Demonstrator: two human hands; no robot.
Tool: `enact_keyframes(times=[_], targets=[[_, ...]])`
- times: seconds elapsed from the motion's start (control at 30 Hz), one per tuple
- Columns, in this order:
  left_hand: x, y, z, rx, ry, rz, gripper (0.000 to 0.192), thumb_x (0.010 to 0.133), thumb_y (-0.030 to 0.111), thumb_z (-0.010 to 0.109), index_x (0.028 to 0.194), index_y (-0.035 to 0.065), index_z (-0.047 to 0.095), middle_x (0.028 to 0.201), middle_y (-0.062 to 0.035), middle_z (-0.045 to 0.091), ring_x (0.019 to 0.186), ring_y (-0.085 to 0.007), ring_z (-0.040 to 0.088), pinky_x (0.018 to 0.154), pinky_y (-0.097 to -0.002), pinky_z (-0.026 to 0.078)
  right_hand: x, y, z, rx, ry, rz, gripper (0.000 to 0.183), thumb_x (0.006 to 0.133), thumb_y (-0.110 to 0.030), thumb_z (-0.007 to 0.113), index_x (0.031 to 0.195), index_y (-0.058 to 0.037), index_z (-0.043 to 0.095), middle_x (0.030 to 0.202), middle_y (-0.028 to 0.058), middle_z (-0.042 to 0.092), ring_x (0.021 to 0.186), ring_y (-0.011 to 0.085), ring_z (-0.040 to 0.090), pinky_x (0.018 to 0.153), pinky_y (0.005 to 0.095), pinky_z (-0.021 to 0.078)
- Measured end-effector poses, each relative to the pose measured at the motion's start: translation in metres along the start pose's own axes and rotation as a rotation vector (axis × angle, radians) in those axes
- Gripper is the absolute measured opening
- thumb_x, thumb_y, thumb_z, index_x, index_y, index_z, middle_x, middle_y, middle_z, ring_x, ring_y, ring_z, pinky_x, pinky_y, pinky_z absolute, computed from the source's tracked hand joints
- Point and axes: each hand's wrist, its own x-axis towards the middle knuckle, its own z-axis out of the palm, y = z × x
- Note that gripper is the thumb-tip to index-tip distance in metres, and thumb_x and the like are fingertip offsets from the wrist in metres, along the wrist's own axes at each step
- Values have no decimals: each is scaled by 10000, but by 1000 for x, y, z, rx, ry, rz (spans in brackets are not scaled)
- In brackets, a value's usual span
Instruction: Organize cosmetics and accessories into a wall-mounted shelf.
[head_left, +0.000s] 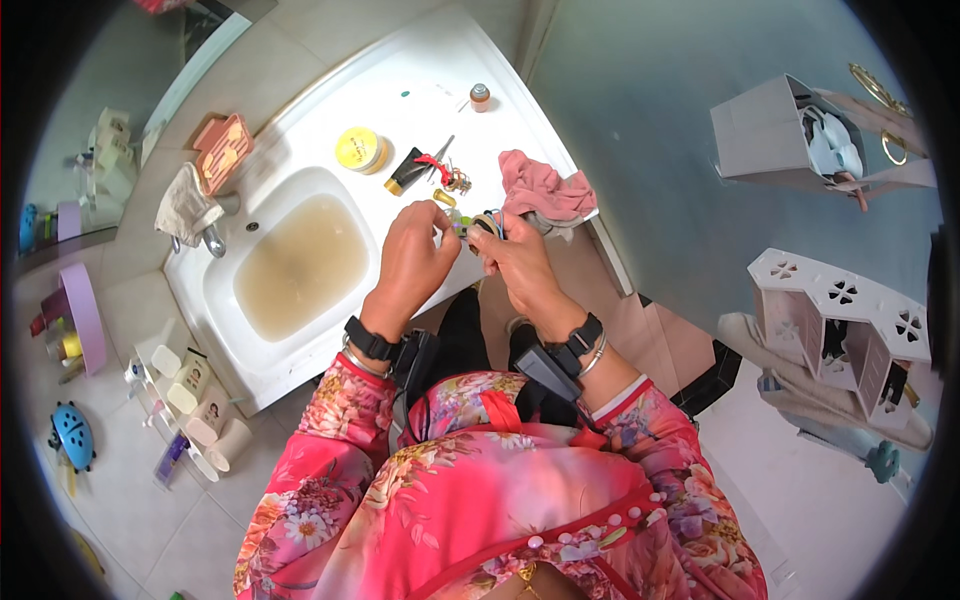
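My right hand (519, 259) grips a small bundle of bands (486, 227), dark, tan and blue, which look like hair ties. Close to its left, my left hand (416, 251) has its thumb and forefinger curled together beside small green and purple bits (460, 223); whether it pinches them is hidden. Just beyond the fingers, on the white washbasin counter (435, 67), lie a small gold-coloured piece (444, 197), a black tube with a gold cap (406, 172) and a cluster of small metal items with a red ribbon (454, 177).
Murky brownish water (300, 262) fills the basin at left, below a faucet (214, 241) draped with a cloth (186, 202). A yellow-lidded jar (360, 149), a small bottle (480, 97) and a crumpled pink cloth (544, 184) rest on the counter. Wall shelves (840, 292) stand right.
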Motion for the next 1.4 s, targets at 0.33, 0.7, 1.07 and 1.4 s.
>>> enact_keyframes(times=[0.33,0.7,1.07,1.4], targets=[[-1,-5,3,-63,45,-57,99,734,27,592,764,6,500,759,-137,515,649,-273,539,590,-349,439,21,10,4,-104,98,-51,121,817,-126,640,865,-48,560,657,-34,502,533,34,427,468,187,337],[-1,-12,9,-303,17,-193,78,834,28,560,860,12,488,658,-62,542,529,-108,498,491,-262,413,27,5,11,139,57,-50,103,868,-115,585,881,-54,503,715,9,558,540,59,470,480,214,382],[-10,-8,12,-530,-126,-260,68,878,8,512,946,5,507,770,-8,547,649,-59,496,575,-210,419,9,4,-9,-1,-106,150,122,854,-156,611,861,-60,537,673,-7,525,531,53,449,474,210,366],[-47,-23,36,-619,-252,-362,23,845,7,526,867,7,534,700,-4,533,611,-53,487,549,-212,413,-12,18,-28,-81,-125,3,119,856,-170,616,845,-56,588,728,-16,541,635,56,468,543,208,381]])
